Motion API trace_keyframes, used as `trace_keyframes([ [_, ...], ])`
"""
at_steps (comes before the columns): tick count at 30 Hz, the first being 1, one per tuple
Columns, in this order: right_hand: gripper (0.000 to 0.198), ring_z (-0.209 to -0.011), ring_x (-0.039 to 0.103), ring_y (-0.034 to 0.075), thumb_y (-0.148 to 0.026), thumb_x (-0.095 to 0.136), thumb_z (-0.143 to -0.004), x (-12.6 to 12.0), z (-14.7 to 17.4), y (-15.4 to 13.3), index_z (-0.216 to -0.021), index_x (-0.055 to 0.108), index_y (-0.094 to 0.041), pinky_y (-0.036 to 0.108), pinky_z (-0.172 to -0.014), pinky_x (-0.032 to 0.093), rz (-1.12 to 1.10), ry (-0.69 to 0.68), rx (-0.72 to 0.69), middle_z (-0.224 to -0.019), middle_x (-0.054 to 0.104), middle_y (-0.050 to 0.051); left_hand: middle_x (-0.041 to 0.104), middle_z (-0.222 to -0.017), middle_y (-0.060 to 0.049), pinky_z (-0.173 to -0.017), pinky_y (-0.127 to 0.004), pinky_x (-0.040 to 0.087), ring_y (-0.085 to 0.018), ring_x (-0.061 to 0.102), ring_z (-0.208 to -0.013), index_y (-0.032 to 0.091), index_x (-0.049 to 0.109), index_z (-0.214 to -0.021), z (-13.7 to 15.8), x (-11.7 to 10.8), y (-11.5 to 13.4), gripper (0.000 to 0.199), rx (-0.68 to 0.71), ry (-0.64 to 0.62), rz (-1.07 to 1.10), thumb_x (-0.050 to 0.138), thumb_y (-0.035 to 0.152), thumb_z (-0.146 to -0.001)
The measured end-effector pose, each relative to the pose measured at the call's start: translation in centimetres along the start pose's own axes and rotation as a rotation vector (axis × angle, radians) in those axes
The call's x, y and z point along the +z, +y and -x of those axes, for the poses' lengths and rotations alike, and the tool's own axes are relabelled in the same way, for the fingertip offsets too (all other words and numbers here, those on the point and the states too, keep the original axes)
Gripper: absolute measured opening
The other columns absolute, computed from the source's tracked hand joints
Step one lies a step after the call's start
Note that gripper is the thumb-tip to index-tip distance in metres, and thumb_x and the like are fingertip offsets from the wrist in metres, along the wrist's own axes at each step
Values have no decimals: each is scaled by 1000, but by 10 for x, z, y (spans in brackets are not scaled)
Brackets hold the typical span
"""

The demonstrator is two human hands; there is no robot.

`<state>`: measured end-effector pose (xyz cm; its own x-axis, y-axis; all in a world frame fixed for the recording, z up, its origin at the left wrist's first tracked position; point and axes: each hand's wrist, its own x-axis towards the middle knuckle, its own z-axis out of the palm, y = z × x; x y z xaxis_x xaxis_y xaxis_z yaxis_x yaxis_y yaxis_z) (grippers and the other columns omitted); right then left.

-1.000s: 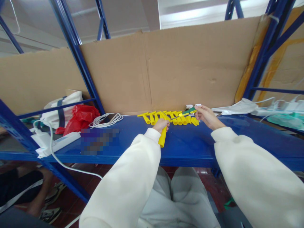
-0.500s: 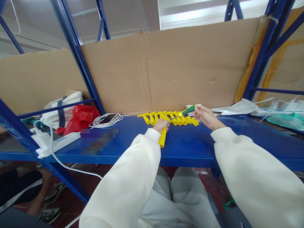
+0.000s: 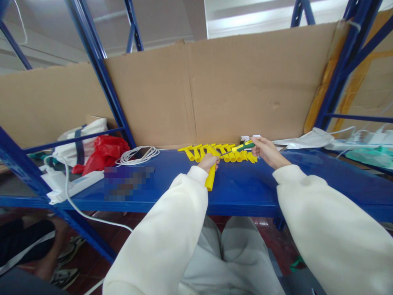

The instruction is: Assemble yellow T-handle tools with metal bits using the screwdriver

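Observation:
My left hand (image 3: 208, 162) is closed around a yellow plastic handle (image 3: 210, 179) whose wide round end points down toward the shelf's front edge. My right hand (image 3: 266, 151) grips the back end of a green and yellow screwdriver (image 3: 243, 146). Its thin shaft runs left to the top of the handle, by my left fingers. Whether the tip sits in a screw is hidden. Behind my hands, several similar yellow T-shaped handles (image 3: 236, 157) lie in a row along the back of the blue shelf (image 3: 245, 188).
A coiled white cable (image 3: 138, 155), a red plastic bag (image 3: 106, 151) and a white power strip (image 3: 82, 182) lie to the left. Cardboard (image 3: 233, 90) stands along the back. A white bag (image 3: 317, 138) lies at right. Another person's legs (image 3: 30, 241) show at lower left.
The screwdriver has turned in my right fingers, and its handle now shows more yellow and sits slightly lower. My left hand and the yellow handle have stayed in place.

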<state>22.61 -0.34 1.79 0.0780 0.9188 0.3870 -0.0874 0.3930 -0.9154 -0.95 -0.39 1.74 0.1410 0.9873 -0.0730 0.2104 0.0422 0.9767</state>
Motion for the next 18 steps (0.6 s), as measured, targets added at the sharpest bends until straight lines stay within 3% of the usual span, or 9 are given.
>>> trace_keyframes([
  [8, 42, -55, 57, 12, -48, 89, -67, -1, -1, -1, -82, 59, -23, 25, -52, 45, -50, -82, 2, -62, 63, -2, 40, -52, 6, -49, -22, 35, -8, 40, -42, 19, 50, -74, 1, 1, 1, 20, 0, -11, -8, 50, 3, -86],
  [18, 42, -46, 52, 9, -47, 87, -70, 0, -2, 0, -73, 54, -22, 21, -45, 40, -1, 19, 13, -55, 57, -4, 41, -56, 5, -48, -22, 33, -6, 39, -42, 19, 45, -67, -1, 0, 0, 26, -11, -9, 3, 57, 7, -87],
])
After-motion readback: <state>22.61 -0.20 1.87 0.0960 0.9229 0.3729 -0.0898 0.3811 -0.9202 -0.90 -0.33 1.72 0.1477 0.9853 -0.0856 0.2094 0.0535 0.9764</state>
